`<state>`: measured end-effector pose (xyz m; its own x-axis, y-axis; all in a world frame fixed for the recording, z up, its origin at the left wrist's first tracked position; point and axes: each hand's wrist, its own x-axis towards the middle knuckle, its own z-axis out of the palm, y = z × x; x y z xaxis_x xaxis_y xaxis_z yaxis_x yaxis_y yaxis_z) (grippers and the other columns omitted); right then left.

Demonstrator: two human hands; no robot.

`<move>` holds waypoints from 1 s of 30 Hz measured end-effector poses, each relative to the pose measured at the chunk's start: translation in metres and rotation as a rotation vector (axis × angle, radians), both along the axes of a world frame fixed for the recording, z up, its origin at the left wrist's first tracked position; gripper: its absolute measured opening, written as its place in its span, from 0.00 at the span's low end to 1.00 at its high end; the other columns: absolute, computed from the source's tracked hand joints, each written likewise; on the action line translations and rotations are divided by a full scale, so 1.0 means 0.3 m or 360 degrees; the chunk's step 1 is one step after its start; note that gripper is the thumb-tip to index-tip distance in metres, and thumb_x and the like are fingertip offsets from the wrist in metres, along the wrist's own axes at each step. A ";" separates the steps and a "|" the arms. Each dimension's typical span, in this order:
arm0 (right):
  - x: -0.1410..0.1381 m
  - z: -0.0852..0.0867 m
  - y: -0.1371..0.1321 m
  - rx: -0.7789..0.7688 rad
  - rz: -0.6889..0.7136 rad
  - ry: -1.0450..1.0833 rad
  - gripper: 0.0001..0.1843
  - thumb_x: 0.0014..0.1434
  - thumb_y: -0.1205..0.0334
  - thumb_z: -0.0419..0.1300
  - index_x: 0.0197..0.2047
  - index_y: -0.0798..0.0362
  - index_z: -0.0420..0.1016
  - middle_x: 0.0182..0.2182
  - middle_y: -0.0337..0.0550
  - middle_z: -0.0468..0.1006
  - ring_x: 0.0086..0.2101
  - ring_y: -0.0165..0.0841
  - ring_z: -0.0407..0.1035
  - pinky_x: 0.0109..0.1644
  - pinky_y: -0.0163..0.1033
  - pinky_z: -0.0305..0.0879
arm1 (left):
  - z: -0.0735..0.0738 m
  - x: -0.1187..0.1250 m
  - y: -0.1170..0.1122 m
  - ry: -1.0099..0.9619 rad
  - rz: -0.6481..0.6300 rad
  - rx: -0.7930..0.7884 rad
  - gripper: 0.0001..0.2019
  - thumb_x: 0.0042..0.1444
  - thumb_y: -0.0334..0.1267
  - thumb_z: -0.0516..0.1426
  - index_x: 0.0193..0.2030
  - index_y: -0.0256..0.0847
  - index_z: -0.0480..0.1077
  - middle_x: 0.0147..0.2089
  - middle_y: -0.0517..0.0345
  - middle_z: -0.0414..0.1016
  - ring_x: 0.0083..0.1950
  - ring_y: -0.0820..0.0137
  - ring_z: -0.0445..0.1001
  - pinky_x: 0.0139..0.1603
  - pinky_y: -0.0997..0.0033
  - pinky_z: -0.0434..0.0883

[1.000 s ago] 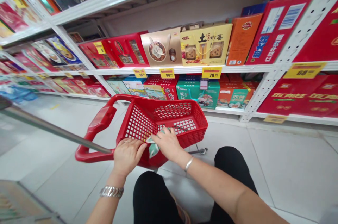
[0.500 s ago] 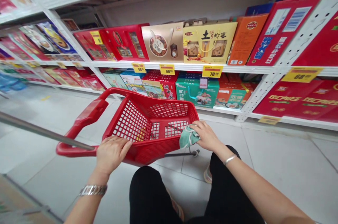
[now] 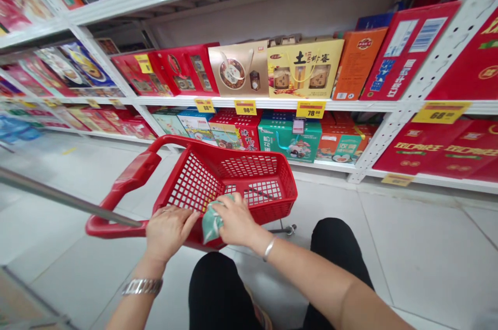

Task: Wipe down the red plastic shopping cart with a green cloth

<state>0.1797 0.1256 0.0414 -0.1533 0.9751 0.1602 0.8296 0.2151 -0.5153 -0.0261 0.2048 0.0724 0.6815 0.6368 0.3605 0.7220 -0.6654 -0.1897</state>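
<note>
The red basket (image 3: 194,184) stands on the floor. At its near rim the right hand (image 3: 235,221) is closed around a bunched green cloth (image 3: 211,222), pressing it against the rim. Just beside it the left hand (image 3: 169,231) grips that same rim, fingers curled over. Beyond the basket, gift boxes (image 3: 303,68) line the shelves (image 3: 365,106).

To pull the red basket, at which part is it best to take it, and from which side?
Probably the thick grip of the handle, at the left of the red basket. It stands raised and bare, so a hand can come from above and close around it. The left hand, on the near rim, is nearest; the right hand holds a green cloth.
</note>
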 end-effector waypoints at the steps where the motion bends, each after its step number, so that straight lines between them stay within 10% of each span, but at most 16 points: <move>1: -0.036 0.009 0.014 0.0033 0.0054 0.0034 0.32 0.55 0.60 0.61 0.64 0.46 0.67 0.64 0.45 0.65 0.55 0.49 0.55 0.53 0.56 0.63 | 0.002 0.007 -0.008 -0.0001 -0.0020 0.0003 0.26 0.67 0.49 0.46 0.23 0.43 0.74 0.24 0.52 0.77 0.31 0.60 0.75 0.40 0.60 0.64; 8: -0.010 -0.021 0.024 0.0093 0.0125 -0.0133 0.22 0.66 0.48 0.59 0.62 0.41 0.68 0.54 0.42 0.74 0.51 0.44 0.61 0.54 0.51 0.62 | 0.001 0.014 -0.049 -0.0061 -0.0140 0.0015 0.24 0.68 0.48 0.47 0.26 0.44 0.75 0.26 0.55 0.78 0.32 0.61 0.75 0.42 0.59 0.64; 21: 0.497 -0.112 -0.160 -0.0082 -0.0272 -0.0653 0.10 0.67 0.56 0.61 0.50 0.45 0.76 0.51 0.47 0.76 0.51 0.43 0.63 0.50 0.45 0.60 | -0.003 -0.052 0.075 -0.0054 -0.0160 -0.0196 0.23 0.67 0.50 0.46 0.29 0.46 0.76 0.31 0.55 0.82 0.40 0.60 0.77 0.58 0.52 0.65; 25: 0.454 -0.098 -0.166 -0.0135 -0.0375 -0.0654 0.07 0.67 0.58 0.60 0.47 0.49 0.77 0.48 0.47 0.77 0.50 0.43 0.64 0.49 0.46 0.62 | -0.012 -0.022 0.132 -0.0214 0.0033 -0.0052 0.22 0.66 0.49 0.46 0.34 0.47 0.78 0.40 0.52 0.84 0.55 0.49 0.75 0.69 0.29 0.44; 30: 0.277 -0.114 -0.150 -0.0177 -0.0504 -0.0621 0.08 0.69 0.59 0.57 0.46 0.49 0.77 0.45 0.49 0.77 0.48 0.46 0.66 0.49 0.49 0.64 | -0.093 0.207 0.033 -0.0449 0.0116 -0.0317 0.20 0.67 0.43 0.45 0.49 0.47 0.79 0.55 0.51 0.82 0.66 0.47 0.68 0.67 0.18 0.33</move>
